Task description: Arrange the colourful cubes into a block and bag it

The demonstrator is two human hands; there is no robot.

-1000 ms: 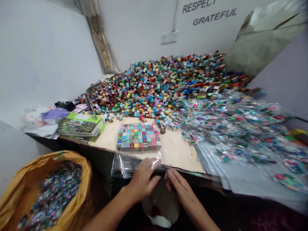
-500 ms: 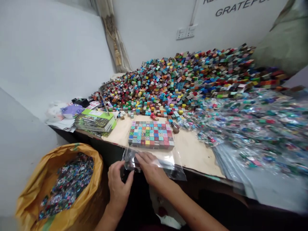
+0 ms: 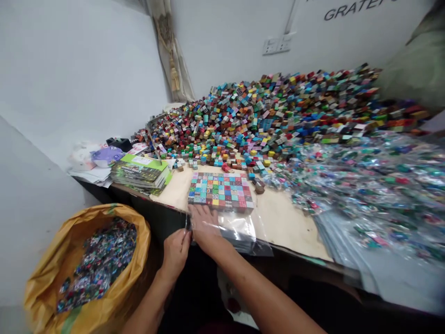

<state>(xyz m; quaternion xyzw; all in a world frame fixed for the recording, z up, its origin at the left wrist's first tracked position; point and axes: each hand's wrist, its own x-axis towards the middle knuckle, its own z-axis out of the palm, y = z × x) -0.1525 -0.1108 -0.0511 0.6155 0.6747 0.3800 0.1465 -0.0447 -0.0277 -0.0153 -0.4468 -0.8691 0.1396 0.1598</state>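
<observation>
Room w/ pale walls, a curtain (image 3: 170,51) is hanging in the corner. On the floor left of the counter (image 3: 288,236), a yellow plastic sack (image 3: 86,260) is standing open, full of small shiny packets. On the counter, a big heap of coloured cubes (image 3: 271,116) is lying along the wall, and sealed packets (image 3: 368,181) are piling up on the right, approx. over grey sheets. A square grid of cubes (image 3: 220,192) is sitting near the edge, next to a stack of booklets (image 3: 141,174). A clear plastic bag (image 3: 236,232) is lying at the counter edge, just below the grid. The left hand (image 3: 176,253) is pinching the bag's edge; the right hand (image 3: 205,227) is spreading flat, pressing on the bag.
</observation>
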